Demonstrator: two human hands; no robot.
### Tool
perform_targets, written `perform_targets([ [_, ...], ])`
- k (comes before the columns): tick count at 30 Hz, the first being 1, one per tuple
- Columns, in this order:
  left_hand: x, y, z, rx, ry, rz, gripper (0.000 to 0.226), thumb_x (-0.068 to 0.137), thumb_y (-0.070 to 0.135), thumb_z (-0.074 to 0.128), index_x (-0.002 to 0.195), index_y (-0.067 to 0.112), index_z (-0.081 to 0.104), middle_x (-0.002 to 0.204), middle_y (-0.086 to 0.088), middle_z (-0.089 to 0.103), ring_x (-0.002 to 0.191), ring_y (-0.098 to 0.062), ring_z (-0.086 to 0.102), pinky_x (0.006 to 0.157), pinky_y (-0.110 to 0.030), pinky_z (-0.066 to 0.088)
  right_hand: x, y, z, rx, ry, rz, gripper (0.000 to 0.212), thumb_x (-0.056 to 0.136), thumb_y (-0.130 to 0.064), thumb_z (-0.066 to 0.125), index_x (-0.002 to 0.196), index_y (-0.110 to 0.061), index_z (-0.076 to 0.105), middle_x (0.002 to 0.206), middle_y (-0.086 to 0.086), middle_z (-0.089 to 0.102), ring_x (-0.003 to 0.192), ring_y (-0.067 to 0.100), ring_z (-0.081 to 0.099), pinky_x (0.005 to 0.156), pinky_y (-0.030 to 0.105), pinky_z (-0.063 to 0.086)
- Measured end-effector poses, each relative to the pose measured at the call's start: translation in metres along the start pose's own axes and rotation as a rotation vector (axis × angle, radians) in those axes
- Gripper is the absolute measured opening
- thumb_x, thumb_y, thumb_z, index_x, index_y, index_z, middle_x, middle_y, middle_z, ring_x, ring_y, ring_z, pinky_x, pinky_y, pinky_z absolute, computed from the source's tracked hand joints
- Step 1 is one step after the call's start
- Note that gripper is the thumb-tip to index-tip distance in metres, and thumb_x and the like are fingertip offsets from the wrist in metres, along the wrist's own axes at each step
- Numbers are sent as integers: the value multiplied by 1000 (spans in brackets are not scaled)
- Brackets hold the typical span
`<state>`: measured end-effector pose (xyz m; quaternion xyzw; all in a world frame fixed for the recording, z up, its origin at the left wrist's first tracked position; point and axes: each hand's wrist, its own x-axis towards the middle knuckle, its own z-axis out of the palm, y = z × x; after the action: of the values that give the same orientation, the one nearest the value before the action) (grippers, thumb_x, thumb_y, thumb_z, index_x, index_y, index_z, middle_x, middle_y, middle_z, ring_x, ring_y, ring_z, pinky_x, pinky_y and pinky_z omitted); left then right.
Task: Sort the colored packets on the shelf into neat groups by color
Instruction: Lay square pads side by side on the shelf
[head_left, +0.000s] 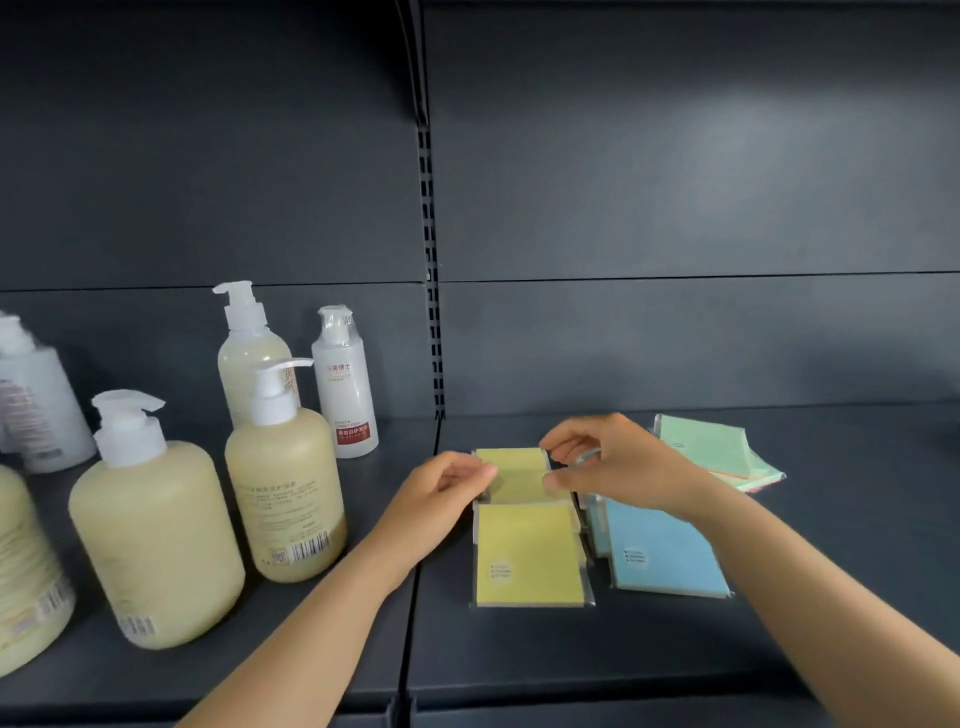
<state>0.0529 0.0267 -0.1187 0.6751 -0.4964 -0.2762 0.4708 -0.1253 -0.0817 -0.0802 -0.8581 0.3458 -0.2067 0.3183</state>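
Two hands, left hand (447, 488) and right hand (618, 462), pinch a yellow packet (514, 470); pump bottles (156, 519) stand left.

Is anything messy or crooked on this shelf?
Yes. The green packets at the back right lie fanned and crooked, with a pinkish packet edge poking out underneath, so colours look mixed there. The front yellow packet and blue packets lie fairly straight.

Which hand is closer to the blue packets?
The right hand. It pinches the rear yellow packet just behind the blue packets. The left hand holds that packet's other edge, further left, beyond the front yellow packet.
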Motion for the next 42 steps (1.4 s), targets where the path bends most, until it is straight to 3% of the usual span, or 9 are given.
perform_targets([
  [6, -2, 0, -3, 233, -218, 13, 41, 68, 44, 78, 104, 39, 59, 106, 14, 52, 97, 2, 51, 79, -15, 40, 32, -2, -7, -95, -206, -3, 43, 75, -34, 77, 114, -24, 63, 104, -13, 62, 97, -2, 59, 89, 17, 47],
  [12, 0, 6, -11, 220, -336, -21, 45, 54, 42, 81, 95, 33, 65, 100, 0, 70, 96, -18, 65, 91, -34, 51, 45, -1, -8, -184, -378, 42, 51, 71, -37, 80, 116, -19, 63, 107, -11, 65, 100, 2, 62, 95, 23, 48],
  [16, -3, 12, -17, -90, -256, -24, 18, 76, 4, 73, 85, 20, 70, 87, 4, 75, 85, -10, 69, 76, -19, 52, 58, -1, -9, -324, -443, 38, 34, 76, -23, 76, 108, -20, 66, 95, -12, 65, 96, 10, 63, 89, 26, 50],
  [19, -2, 15, -16, -371, -78, -36, 18, 83, -1, 62, 92, 13, 69, 91, -3, 75, 86, -15, 71, 82, -32, 55, 59, -1, -7, -275, -487, 34, 20, 72, -24, 80, 79, -26, 61, 66, -18, 59, 62, 0, 57, 63, 18, 44],
  [22, 2, 17, -11, -562, 95, -15, 17, 87, 2, 57, 98, 12, 67, 94, -4, 75, 87, -16, 71, 83, -36, 55, 54, 1, -8, -219, -495, 30, 33, 73, -29, 79, 67, -32, 47, 42, -26, 47, 42, -10, 46, 49, 10, 31],
  [24, 6, 20, -9, -656, 203, 10, 15, 89, 5, 56, 99, 12, 66, 96, -4, 74, 90, -16, 70, 81, -33, 55, 53, 6, -11, -132, -474, 16, 24, 73, -27, 79, 78, -31, 56, 59, -30, 57, 59, -15, 53, 59, 7, 38],
  [27, 25, 27, -5, -717, 328, -31, 10, 91, 10, 56, 96, 11, 64, 96, -2, 70, 91, -14, 65, 82, -29, 52, 51, 11, -22, 71, -331, 34, 28, 73, -18, 79, 100, -18, 68, 94, -7, 70, 88, 4, 63, 87, 20, 47],
  [35, 72, 16, 0, -687, 462, -162, 8, 95, 15, 53, 101, 13, 58, 111, -7, 62, 103, -21, 58, 95, -33, 46, 54, 37, -42, 594, -139, 133, 17, 76, 6, 68, 90, -3, 68, 79, 5, 72, 74, 12, 69, 66, 16, 54],
  [42, 64, 14, 16, -535, 230, -37, 26, 98, 16, 46, 82, 21, 65, 93, -2, 70, 95, -19, 64, 97, -42, 48, 58, 26, -22, 589, 148, 53, 14, 77, 0, 72, 82, -12, 70, 84, 7, 71, 77, 16, 65, 82, 25, 50],
])
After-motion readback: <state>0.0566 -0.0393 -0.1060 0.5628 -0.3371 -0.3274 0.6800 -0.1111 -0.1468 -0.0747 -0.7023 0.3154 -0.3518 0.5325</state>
